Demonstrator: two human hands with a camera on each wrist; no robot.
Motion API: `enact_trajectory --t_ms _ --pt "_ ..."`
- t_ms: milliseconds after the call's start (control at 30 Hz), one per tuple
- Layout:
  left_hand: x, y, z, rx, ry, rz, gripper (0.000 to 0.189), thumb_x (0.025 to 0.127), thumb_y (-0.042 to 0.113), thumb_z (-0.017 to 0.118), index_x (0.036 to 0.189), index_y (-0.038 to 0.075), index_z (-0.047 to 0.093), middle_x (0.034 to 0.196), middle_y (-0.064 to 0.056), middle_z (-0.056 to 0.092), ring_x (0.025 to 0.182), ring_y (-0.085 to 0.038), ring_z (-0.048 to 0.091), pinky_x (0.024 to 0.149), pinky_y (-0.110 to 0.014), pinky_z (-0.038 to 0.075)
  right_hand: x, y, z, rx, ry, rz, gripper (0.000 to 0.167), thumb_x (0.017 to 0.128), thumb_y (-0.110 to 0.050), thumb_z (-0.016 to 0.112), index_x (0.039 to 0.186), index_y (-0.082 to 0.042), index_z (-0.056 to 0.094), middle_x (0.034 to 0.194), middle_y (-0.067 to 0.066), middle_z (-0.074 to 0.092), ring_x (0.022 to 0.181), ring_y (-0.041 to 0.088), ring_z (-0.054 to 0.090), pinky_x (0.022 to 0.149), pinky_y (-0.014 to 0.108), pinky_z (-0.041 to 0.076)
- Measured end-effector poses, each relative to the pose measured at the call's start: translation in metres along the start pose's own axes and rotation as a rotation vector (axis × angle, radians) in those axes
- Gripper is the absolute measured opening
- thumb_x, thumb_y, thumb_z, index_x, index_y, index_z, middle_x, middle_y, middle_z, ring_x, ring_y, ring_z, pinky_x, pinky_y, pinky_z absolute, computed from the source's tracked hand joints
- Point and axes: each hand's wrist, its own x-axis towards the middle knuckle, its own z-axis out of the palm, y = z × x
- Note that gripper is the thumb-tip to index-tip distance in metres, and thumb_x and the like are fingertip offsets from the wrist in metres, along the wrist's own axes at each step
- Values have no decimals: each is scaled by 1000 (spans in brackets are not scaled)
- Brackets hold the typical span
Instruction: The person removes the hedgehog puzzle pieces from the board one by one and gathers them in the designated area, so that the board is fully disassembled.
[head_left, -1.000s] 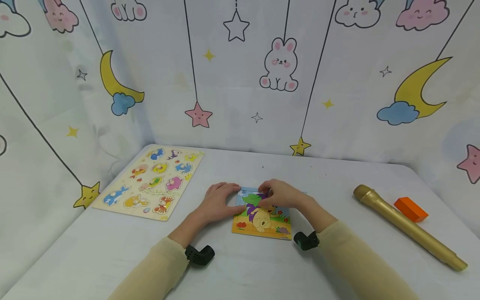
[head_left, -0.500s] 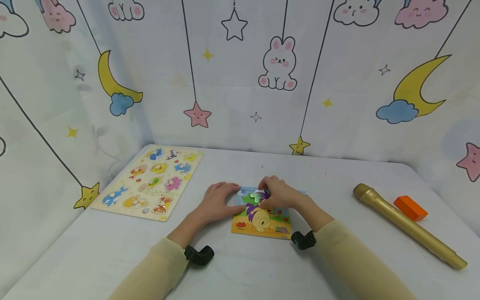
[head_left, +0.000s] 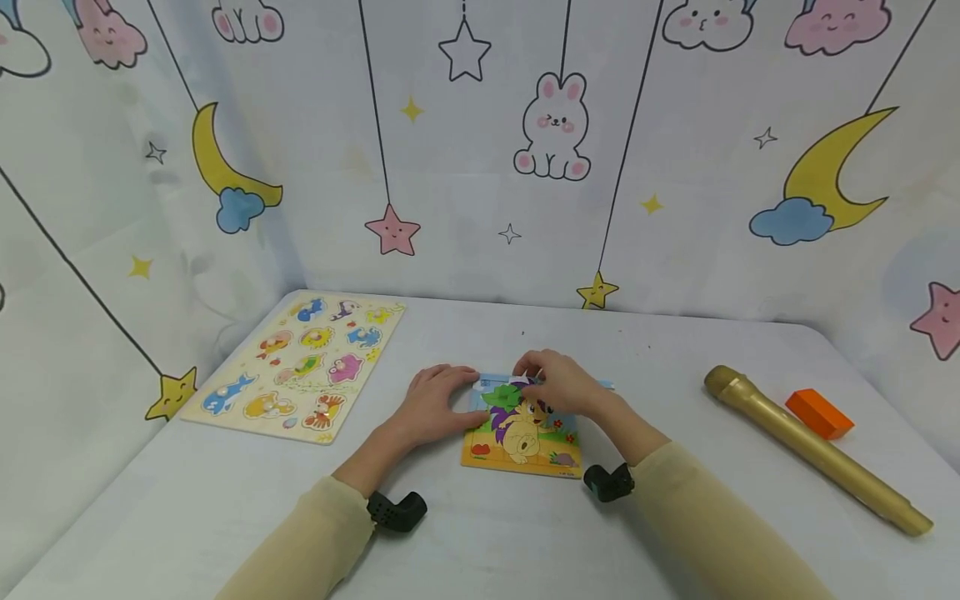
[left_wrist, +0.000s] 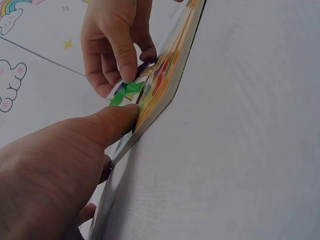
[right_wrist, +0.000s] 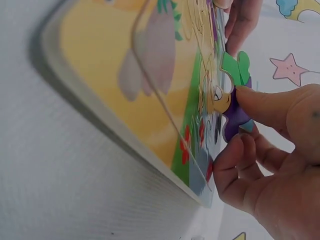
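A small jigsaw puzzle (head_left: 521, 442) with a purple-haired cartoon hedgehog lies at the table's middle. My left hand (head_left: 431, 408) rests at its left side, index finger near the far left corner; in the left wrist view the thumb (left_wrist: 117, 122) touches the board's edge. Over the puzzle's far part, my right hand (head_left: 562, 383) pinches a puzzle piece (right_wrist: 235, 112) between thumb and fingers. That piece shows green leaf, purple hair and an eye, and is tilted up from the board in the right wrist view. The right fingers hide part of the far edge.
A cream board (head_left: 296, 367) with sea-animal pictures lies at the back left. On the right are a gold microphone (head_left: 817, 450) and an orange block (head_left: 820, 414). A white cloth (head_left: 480, 208) with cartoon prints hangs behind the table.
The leaf-and-hair piece has tilted up under my right fingers, and its white edge now shows. My right hand has shifted slightly; the left hand stays put on the puzzle.
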Motion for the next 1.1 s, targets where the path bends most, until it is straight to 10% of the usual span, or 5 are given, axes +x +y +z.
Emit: enact_trajectory --t_ms 533,1100 --pt "0 -1 0 4 3 4 68 87 50 74 144 16 57 149 0 52 145 -31 28 120 -53 17 -10 12 -31 134 -5 -91 19 101 -8 60 120 -8 64 108 10 67 95 25 62 88 41 55" --pt "-1 -1 0 -3 8 15 68 87 49 74 144 16 58 149 0 52 145 -32 29 120 -53 16 -40 72 -70 128 -88 21 22 101 -14 61 122 -7 64 115 10 67 103 26 61 91 47 51"
